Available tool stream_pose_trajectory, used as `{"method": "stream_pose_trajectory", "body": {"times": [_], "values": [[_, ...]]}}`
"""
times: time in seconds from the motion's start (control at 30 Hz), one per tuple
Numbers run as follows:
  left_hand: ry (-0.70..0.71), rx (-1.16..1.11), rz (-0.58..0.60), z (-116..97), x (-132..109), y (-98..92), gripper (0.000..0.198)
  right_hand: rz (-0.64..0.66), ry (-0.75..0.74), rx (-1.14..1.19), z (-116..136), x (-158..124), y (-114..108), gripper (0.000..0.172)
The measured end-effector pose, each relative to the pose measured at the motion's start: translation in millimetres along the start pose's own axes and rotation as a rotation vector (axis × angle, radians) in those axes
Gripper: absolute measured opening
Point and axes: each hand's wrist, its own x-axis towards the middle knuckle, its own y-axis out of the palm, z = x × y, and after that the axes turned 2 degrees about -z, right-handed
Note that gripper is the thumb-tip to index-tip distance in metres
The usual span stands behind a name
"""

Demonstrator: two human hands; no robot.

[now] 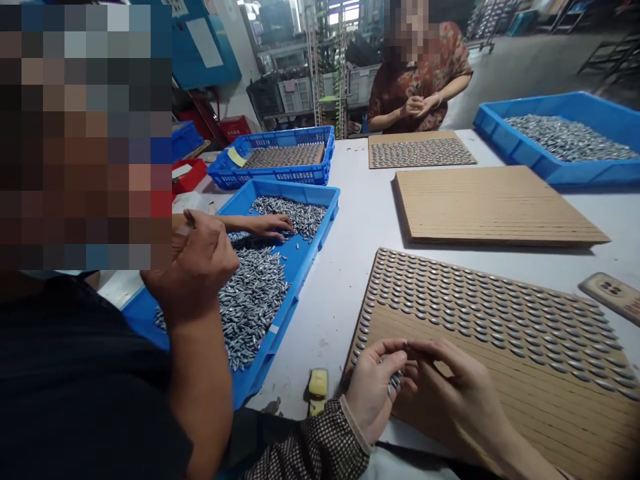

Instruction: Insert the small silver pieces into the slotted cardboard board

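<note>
My left hand (375,387) is cupped and closed round a small bunch of silvery metal pieces (395,381). My right hand (450,380) pinches one piece at the fingertips, right beside the left hand. Both hover over the near left corner of a brown slotted board (525,400), whose upper rows are filled with the same metal pieces (480,307). The board's lower rows are bare.
A co-worker on my left reaches into a blue tray (305,257) heaped with metal pieces. Another person stands across the white table (350,267) by a filled board (420,152). An empty board (495,203), two more blue trays (520,143) (280,175) and a yellow sponge (318,383) lie around.
</note>
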Motion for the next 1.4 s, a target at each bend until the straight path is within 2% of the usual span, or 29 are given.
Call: {"method": "stream_pose_trajectory", "body": {"times": [0.1,0.23,0.4,0.67,0.83,1.0,1.1,1.2,1.3,1.4], "values": [[0.015,-0.122,-0.015,-20.7,-0.3,-10.1,0.018,-0.027,-0.050,-0.103,-9.9,17.2,8.2,0.012],[0.102,-0.345,-0.162,-38.0,-0.3,-26.8,0.017,0.025,-0.233,-0.398,-28.8,39.8,26.3,0.020],[0.051,-0.300,-0.123,-31.8,-2.3,-34.9,0.022,0.098,-0.265,-0.544,-43.6,54.9,45.7,0.026],[-0.018,-0.199,-0.066,-23.9,-3.2,-29.0,0.018,0.138,-0.258,-0.613,-39.7,59.6,50.6,0.027],[-0.037,-0.184,-0.041,-18.4,0.6,-29.4,0.026,0.153,-0.233,-0.566,-38.3,62.2,50.0,0.029],[-0.017,-0.134,-0.029,-18.0,1.3,-27.4,0.018,0.117,-0.206,-0.455,-34.7,62.4,41.0,0.026],[-0.016,-0.086,-0.005,-17.8,1.4,-25.2,0.017,0.087,-0.103,-0.251,-20.2,54.3,26.3,0.022],[0.010,-0.050,0.010,-14.8,3.7,-23.9,0.022,0.110,0.018,-0.024,-0.1,40.3,11.3,0.018],[0.076,-0.045,0.002,-9.4,8.0,-22.8,0.023,0.133,-0.075,-0.010,13.7,25.8,6.1,0.018],[0.116,-0.007,0.020,-4.3,12.2,-20.6,0.023,0.091,-0.212,-0.089,15.1,16.1,10.2,0.021]]}}
